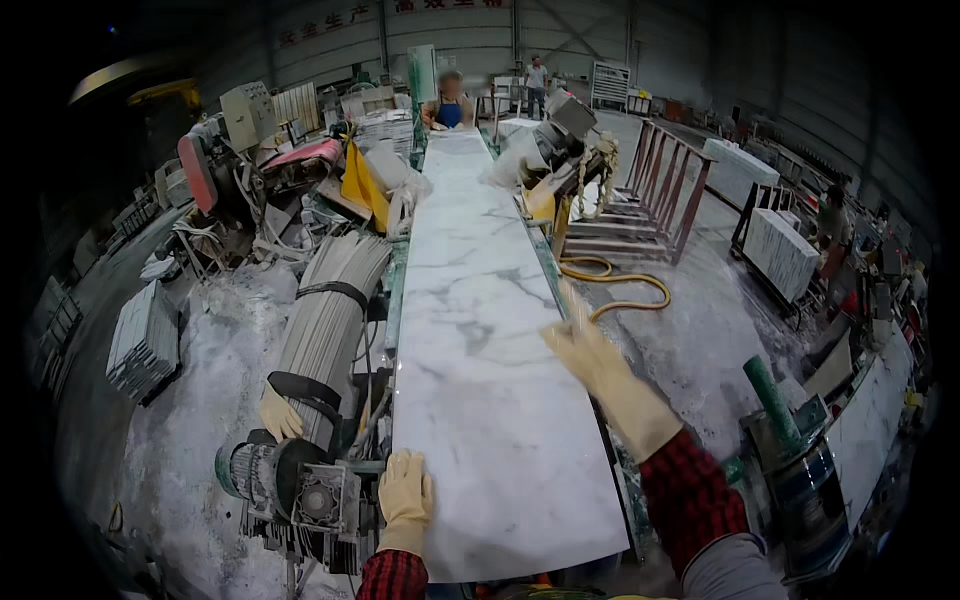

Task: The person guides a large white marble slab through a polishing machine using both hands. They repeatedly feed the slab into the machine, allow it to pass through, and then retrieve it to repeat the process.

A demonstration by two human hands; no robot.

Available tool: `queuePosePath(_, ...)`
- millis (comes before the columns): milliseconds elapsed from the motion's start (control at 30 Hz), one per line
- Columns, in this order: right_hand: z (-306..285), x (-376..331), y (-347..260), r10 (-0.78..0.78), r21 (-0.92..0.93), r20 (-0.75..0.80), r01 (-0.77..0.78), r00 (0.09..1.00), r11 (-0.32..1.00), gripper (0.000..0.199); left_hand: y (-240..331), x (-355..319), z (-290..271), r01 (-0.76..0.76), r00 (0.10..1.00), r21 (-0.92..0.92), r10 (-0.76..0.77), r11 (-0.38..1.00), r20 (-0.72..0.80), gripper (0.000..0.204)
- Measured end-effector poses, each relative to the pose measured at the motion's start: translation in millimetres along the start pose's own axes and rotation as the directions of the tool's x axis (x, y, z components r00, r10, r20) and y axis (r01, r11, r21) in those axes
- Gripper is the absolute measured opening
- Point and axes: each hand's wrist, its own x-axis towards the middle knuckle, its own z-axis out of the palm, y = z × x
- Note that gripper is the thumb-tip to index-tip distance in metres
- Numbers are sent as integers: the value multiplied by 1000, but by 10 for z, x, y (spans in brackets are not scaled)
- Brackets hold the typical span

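In the head view, shows a long slab of polished white marble [480,300], veined in smoky grey and stretching from near to far on a narrow machine bed. Places the left hand [404,505], in a pale matt glove, at the near left edge, with fingers straight, close together and released; cannot tell whether pressing on the stone. Reaches with the right hand [592,362], gloved likewise, to the right edge, farther along, with fingers blurred but outstretched and released. Wears red-and-black checked sleeves [695,497] below both gloves. To the left, includes a ribbed grey bundle [340,285] bound by dark bands, a loose pale glove [279,414] beside it and, nearer, a finned, rounded motor [250,468]. Farther left, includes a square-edged stack of stone [143,340]. To the right, shows a smooth, curving yellow hose [640,306] near a rust-red rack of slanting bars [640,240]. At the far end, includes a person in a blue apron [450,112].
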Motion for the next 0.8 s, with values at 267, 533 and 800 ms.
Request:
queuePosePath(267, -437, 64, -691, -108, 95, -4, 108, 994, 990, 79, 1, -13, 89, -19, 997, -34, 16, 999, -72, 49)
queuePosePath(533, 462, -2454, 1859, -413, -250, 64, 415, 908, 875, 60, 50, 23, 92, -18, 997, -45, 14, 999, -80, 50)
queuePosePath(800, 489, -3109, 1640, -239, -369, 84, 253, 967, 894, 56, 59, -3, -137, -34, 997, -39, 31, 999, -68, 46)
